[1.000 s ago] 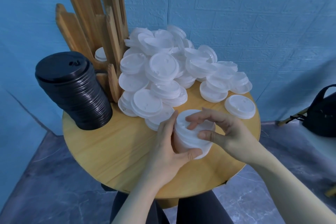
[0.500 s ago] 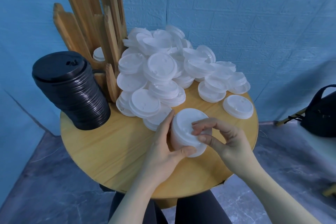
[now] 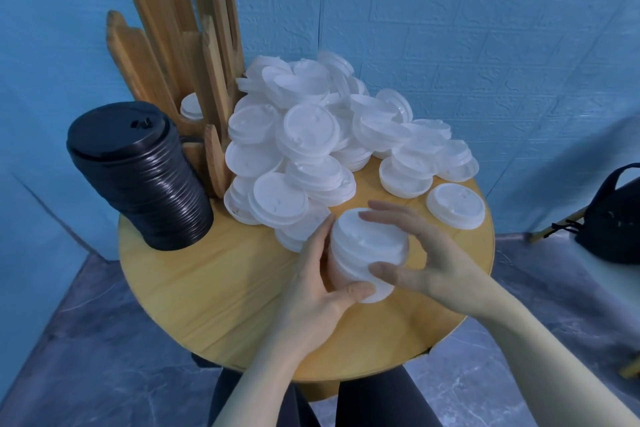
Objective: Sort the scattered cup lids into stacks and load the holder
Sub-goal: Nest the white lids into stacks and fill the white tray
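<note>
Early going, by the look of it — the left hand and right hand both clasp 1 short white stack at the table's front. The loose pile remains; the wooden holder shows 1 lid — the black stack stands beside it.

White lid stack in my fingers, white loose lids piled behind, glossy black ribbed lid stack, light wood-grain worktop and holder, blue brick-textured wall, grey marbled floor, black bag.
</note>
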A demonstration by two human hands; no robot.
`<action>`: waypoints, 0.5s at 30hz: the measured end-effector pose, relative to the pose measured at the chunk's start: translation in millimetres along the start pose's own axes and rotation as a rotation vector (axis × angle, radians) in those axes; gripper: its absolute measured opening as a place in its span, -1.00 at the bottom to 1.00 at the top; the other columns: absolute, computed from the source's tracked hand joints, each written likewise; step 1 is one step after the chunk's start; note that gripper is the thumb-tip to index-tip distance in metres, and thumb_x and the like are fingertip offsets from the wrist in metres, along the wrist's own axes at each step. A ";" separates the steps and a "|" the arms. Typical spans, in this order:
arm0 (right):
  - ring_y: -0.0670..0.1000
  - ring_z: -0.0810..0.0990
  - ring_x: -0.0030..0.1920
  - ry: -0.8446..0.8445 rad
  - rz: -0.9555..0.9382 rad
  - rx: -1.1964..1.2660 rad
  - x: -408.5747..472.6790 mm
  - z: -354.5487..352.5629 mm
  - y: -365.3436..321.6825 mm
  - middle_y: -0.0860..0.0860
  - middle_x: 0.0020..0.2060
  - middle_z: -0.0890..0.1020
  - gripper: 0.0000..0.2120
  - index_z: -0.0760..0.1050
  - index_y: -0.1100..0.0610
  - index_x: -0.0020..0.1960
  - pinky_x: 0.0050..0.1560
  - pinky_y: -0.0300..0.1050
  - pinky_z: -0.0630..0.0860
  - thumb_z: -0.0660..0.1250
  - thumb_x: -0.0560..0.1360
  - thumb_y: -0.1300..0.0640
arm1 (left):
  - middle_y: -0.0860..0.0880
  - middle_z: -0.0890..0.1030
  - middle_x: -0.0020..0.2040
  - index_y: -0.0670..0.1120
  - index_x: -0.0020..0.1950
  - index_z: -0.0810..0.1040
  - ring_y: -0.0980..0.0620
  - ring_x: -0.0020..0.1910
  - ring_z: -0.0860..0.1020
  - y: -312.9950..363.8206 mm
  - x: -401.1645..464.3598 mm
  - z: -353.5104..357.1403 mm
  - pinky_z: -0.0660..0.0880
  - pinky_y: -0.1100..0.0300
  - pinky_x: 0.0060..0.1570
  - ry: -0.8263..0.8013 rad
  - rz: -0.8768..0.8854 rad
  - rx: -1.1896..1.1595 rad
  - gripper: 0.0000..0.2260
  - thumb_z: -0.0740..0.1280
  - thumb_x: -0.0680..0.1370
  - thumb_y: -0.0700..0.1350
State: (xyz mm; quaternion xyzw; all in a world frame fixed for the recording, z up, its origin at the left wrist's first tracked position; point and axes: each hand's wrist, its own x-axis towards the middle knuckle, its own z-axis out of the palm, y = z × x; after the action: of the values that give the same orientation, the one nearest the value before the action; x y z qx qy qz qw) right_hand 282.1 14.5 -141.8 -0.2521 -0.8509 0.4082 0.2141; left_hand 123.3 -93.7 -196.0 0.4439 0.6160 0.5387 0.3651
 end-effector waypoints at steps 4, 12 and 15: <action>-0.12 0.43 0.31 0.129 0.031 0.129 5.1 -6.3 0.6 -0.15 0.27 0.49 -0.45 0.47 -0.22 0.26 0.36 -0.02 0.37 0.47 0.29 -0.19 | 0.29 0.37 0.46 0.29 0.53 0.19 0.29 0.44 0.32 -1.0 0.6 -0.1 0.31 0.02 0.48 0.008 -0.016 0.004 -0.12 0.54 0.30 -0.01; -0.19 0.18 0.40 0.047 -0.015 -0.230 4.8 14.1 0.8 -0.37 0.41 0.28 -0.47 0.40 -0.40 0.30 0.42 0.00 0.12 0.32 0.33 -0.35 | 0.33 0.31 0.48 0.33 0.51 0.16 0.34 0.46 0.27 0.9 0.4 -0.4 0.30 0.13 0.48 -0.008 -0.012 -0.020 -0.18 0.56 0.42 -0.06; -0.16 0.21 0.33 0.151 -0.014 -0.374 4.2 22.5 0.2 -0.32 0.37 0.34 -0.41 0.41 -0.37 0.30 0.32 -0.09 0.12 0.19 0.31 -0.50 | 0.32 0.33 0.48 0.34 0.50 0.18 0.35 0.44 0.29 -0.8 0.9 -0.7 0.33 0.10 0.47 0.004 -0.017 -0.030 -0.18 0.57 0.40 -0.04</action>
State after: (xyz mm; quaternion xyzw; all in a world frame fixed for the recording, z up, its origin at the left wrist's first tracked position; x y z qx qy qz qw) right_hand 266.1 4.0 -154.2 -0.3114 -0.8951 0.2217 0.2295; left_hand 122.2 -93.1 -196.7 0.4320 0.6122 0.5457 0.3752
